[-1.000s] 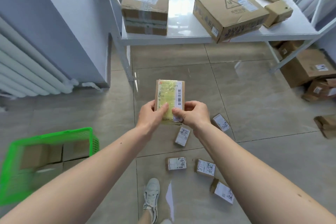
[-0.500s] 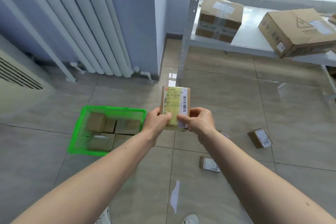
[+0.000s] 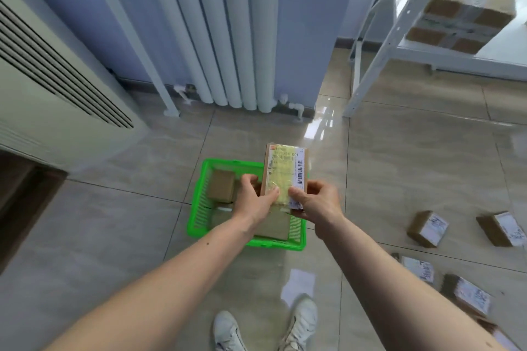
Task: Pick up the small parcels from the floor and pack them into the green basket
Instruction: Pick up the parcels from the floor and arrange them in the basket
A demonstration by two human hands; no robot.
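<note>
1. A flat brown cardboard parcel with a yellowish label and a barcode strip (image 3: 286, 174) is held up in both hands, label towards the camera, its long side running away from the fingers.
2. The left hand (image 3: 254, 202) grips the parcel's near left corner: its thumb lies on the label face and its other fingers are curled round behind the left edge.
3. The right hand (image 3: 316, 202) pinches the near right corner, with its thumb on the label beside the barcode and its fingers curled underneath.
4. The two thumbs sit close together on the label's lower edge, apart but nearly meeting.
5. Directly beneath the fingers of both hands stands the green plastic mesh basket (image 3: 199, 209) on the grey tiled floor (image 3: 413, 168); the held parcel overlaps the basket's far right corner in the view.
6. Inside the basket, just left of the left-hand fingers, lies a plain brown cardboard box (image 3: 221, 186), and another brown box (image 3: 275, 226) lies below the wrists.
7. To the right of the right-hand fingers, well apart, several small brown parcels with white labels rest on the floor, the two nearest the shelving being one (image 3: 427, 228) and another (image 3: 502, 229); others lie closer to the person.
8. Beyond the fingertips a white ribbed radiator (image 3: 228, 37) stands against a blue wall.
9. Below the forearms are two white sneakers (image 3: 301, 325).
</note>
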